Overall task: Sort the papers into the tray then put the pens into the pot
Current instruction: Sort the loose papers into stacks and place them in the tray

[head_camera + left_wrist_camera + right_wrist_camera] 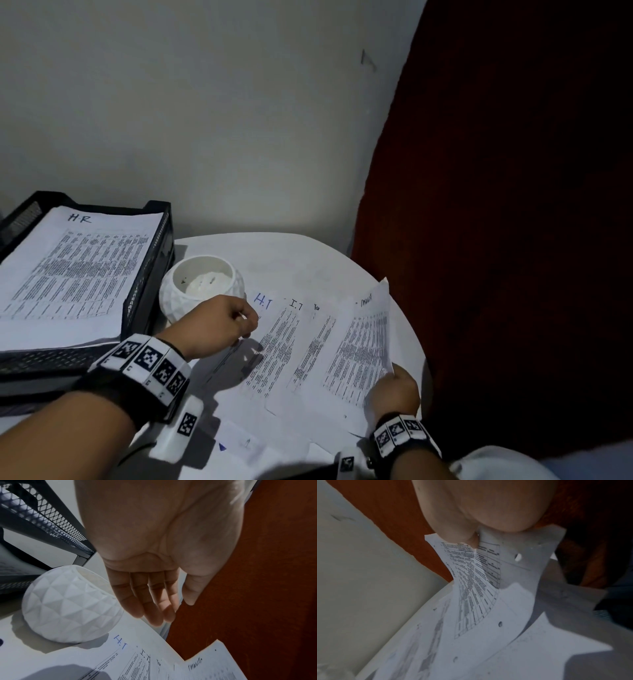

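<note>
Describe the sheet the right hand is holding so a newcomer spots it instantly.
Start at the round white table, right of the black mesh tray. Printed sheets fan across it; take the rightmost sheet. Only this one lifts off the table, its near corner pinched by the right hand.

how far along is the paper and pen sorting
Done: a stack headed H-R lies in the tray. In hand: the right hand pinches the corner of a sheet, lifting it off the table; the left hand hovers open. Left: the fanned papers beside it. The pot holds no pens; none are visible.
</note>
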